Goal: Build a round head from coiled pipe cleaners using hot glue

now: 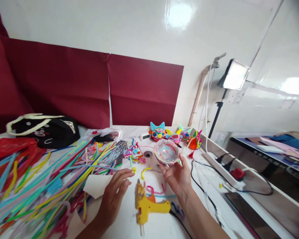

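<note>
My right hand (175,176) grips a small round bowl (166,151) by its right side and underside. The bowl's inside is smeared with pink, white and bluish colours, and it is tilted toward me above the table. To the left, my left hand (116,187) hovers with its fingers stretched forward and thumb apart. A small yellow coil (134,170) is just at its fingertips; I cannot tell whether they touch. Between my forearms lies a yellow glue gun (149,207), nozzle pointing away. Pink pipe cleaner pieces (155,190) and a curved yellow piece (146,172) lie near it.
A heap of coloured pipe cleaners (47,186) covers the left side. Decorated animal-like crafts (158,131) stand at the back, near a small white digital clock (145,136). On the right are a power strip (225,171), black cords, a phone (251,212) and a lamp (235,74).
</note>
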The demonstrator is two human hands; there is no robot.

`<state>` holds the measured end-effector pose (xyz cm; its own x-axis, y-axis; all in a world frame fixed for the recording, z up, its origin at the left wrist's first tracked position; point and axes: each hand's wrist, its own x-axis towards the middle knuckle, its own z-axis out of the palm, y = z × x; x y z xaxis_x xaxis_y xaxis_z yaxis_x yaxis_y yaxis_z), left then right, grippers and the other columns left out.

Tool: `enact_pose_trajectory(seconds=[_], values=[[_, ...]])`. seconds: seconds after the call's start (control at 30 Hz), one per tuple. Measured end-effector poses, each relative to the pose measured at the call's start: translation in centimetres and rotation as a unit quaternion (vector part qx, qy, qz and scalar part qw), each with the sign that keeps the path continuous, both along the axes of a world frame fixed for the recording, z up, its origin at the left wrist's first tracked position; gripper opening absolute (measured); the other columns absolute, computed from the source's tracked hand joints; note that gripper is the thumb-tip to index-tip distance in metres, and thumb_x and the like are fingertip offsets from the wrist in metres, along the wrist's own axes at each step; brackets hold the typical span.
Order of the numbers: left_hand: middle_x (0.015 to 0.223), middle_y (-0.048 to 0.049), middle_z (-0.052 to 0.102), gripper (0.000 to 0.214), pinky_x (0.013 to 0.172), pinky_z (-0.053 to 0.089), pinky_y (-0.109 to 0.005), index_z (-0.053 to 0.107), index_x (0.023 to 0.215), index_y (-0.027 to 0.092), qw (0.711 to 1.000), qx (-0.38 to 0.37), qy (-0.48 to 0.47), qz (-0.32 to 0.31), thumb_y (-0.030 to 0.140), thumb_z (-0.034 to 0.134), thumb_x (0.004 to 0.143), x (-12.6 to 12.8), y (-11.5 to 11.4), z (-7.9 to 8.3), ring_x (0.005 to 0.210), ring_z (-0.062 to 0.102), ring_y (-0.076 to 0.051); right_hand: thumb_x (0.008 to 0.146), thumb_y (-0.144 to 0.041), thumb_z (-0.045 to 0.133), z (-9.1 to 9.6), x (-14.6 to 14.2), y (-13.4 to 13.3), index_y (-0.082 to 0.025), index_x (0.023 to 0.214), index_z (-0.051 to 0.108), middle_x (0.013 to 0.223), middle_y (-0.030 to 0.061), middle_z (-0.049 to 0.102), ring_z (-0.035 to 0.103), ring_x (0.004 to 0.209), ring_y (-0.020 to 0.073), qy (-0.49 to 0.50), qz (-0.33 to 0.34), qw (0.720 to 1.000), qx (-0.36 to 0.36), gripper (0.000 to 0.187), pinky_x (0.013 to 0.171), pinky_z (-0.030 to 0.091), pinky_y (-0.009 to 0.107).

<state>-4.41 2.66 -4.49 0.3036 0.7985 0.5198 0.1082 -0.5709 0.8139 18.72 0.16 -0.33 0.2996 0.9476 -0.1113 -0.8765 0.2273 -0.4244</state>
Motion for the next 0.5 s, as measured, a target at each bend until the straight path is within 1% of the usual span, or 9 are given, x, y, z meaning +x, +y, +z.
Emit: enact_pose_trajectory(seconds=[0.17, 0.3, 0.5], values=[[0.117, -0.0104, 0.059, 0.029, 0.085, 0.058, -0.036, 0.069, 0.103, 0.023, 1.0, 0.003, 0.023, 0.009, 0.038, 0.045, 0.094, 0.09, 0.1, -0.32, 0.112, 0.057, -0.026, 0.076, -0.036, 0.071, -0.46, -0.19, 0.11, -0.022, 0.095, 0.063, 0.083, 0.0011, 0.07, 0.067, 0.073, 0.0189, -0.026, 0.008, 1.0, 0.013, 0.025, 0.074, 0.055, 0.039], [0.117, -0.0105, 0.06, 0.027, 0.087, 0.057, -0.036, 0.069, 0.102, 0.023, 0.999, 0.007, 0.034, 0.012, 0.037, 0.048, 0.093, 0.25, -0.07, -0.26, 0.111, 0.058, -0.025, 0.074, -0.034, 0.073, -0.46, -0.25, 0.21, -0.022, 0.094, 0.064, 0.083, -0.0004, 0.07, 0.066, 0.075, 0.0177, -0.021, 0.0, 1.0, 0.021, 0.025, 0.074, 0.055, 0.036], [0.116, -0.0101, 0.061, 0.024, 0.085, 0.059, -0.035, 0.07, 0.1, 0.024, 0.999, 0.013, 0.041, 0.017, 0.035, 0.051, 0.091, 0.42, -0.31, -0.11, 0.111, 0.059, -0.025, 0.077, -0.041, 0.068, -0.11, -0.26, 0.14, -0.02, 0.099, 0.061, 0.093, 0.0051, 0.071, 0.068, 0.084, 0.02, -0.008, -0.015, 1.0, 0.022, 0.031, 0.073, 0.055, 0.034]])
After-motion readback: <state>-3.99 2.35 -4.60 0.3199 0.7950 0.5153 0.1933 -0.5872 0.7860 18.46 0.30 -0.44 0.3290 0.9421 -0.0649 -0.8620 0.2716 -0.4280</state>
